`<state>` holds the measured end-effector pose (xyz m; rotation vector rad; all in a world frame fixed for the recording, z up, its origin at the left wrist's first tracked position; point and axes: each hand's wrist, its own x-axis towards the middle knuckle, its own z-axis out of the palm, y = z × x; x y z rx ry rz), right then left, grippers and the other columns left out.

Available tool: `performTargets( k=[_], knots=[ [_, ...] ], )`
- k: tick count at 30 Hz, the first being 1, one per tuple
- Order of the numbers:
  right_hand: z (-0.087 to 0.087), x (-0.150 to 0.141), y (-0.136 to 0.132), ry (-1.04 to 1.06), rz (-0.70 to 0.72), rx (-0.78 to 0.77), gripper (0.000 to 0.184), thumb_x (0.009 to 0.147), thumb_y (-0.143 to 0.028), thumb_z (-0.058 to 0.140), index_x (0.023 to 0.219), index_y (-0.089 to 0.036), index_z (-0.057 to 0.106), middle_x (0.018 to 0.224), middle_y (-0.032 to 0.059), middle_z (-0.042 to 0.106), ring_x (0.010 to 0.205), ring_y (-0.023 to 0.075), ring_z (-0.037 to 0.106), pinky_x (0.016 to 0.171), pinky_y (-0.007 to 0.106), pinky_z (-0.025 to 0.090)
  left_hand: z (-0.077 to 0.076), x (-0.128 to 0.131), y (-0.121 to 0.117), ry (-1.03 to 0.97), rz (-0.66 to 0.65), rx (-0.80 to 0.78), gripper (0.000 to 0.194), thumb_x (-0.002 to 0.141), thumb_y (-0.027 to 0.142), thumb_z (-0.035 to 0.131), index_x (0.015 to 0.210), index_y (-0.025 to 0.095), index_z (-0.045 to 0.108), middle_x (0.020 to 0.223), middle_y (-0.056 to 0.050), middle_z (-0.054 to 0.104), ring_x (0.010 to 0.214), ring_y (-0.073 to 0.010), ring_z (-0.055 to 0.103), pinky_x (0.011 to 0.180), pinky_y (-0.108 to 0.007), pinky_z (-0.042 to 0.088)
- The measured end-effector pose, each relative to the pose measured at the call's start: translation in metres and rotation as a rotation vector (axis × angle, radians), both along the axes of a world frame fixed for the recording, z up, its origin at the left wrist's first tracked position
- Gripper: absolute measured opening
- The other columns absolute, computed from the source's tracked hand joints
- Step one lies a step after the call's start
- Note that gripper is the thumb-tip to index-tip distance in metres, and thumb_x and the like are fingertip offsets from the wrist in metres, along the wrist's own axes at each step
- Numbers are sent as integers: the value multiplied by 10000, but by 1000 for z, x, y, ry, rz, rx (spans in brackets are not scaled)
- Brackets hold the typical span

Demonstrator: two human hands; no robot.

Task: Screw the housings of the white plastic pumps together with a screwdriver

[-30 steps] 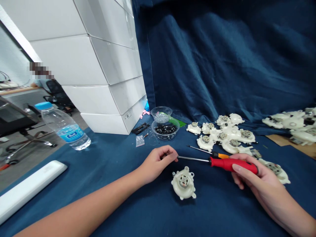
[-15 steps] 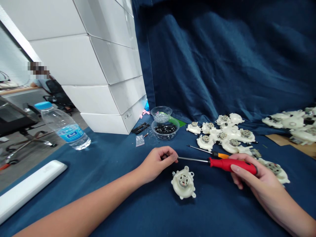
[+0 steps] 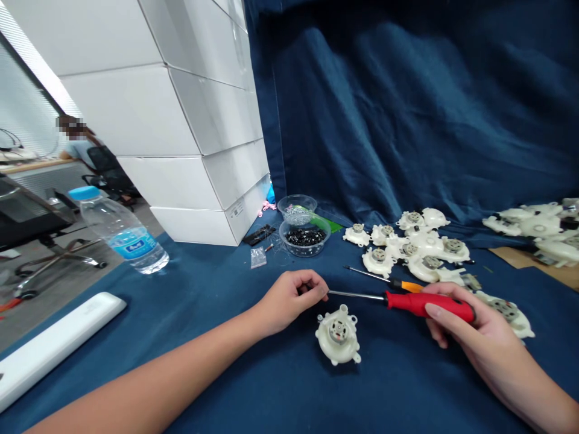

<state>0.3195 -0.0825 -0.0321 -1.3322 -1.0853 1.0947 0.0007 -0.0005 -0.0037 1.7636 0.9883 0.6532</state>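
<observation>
My right hand is closed round the red handle of a screwdriver, whose shaft points left. At the tip of that shaft my left hand is pinched; whether a small part sits between its fingers is hidden. Just below the shaft, a cream plastic pump housing with a round metal motor lies on the blue cloth, touched by neither hand. A second screwdriver with an orange and black handle lies behind the red one, partly covered by it and by my right hand.
Several similar housings cluster at the back right. Clear bowls hold black screws and silvery small parts. A small plastic bag lies nearby. To the left stand a water bottle, stacked white boxes and a long white object.
The view has shifted slightly, so everything appears a little further right. Both hands keep the same pose at the red screwdriver, and the housing lies as before.
</observation>
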Motion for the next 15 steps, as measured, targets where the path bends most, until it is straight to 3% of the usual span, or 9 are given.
performTargets(
  k=[10, 15],
  knots=[
    [-5, 5, 0, 20, 7, 5, 414, 836, -512, 820, 1112, -245, 664, 617, -16, 649, 559, 169, 539, 502, 263, 456, -3, -1, 1, -59, -5, 9, 301, 999, 450, 617, 916, 176, 712, 887, -33, 741, 747, -153, 571, 710, -280, 406],
    [-10, 9, 4, 34, 14, 3, 410, 849, -504, 810, 1127, -237, 669, 621, -12, 651, 562, 163, 539, 503, 256, 458, 3, 0, 0, -97, -33, 12, 374, 1063, 471, 490, 972, 190, 720, 919, -40, 739, 888, -193, 627, 789, -306, 446]
  ],
)
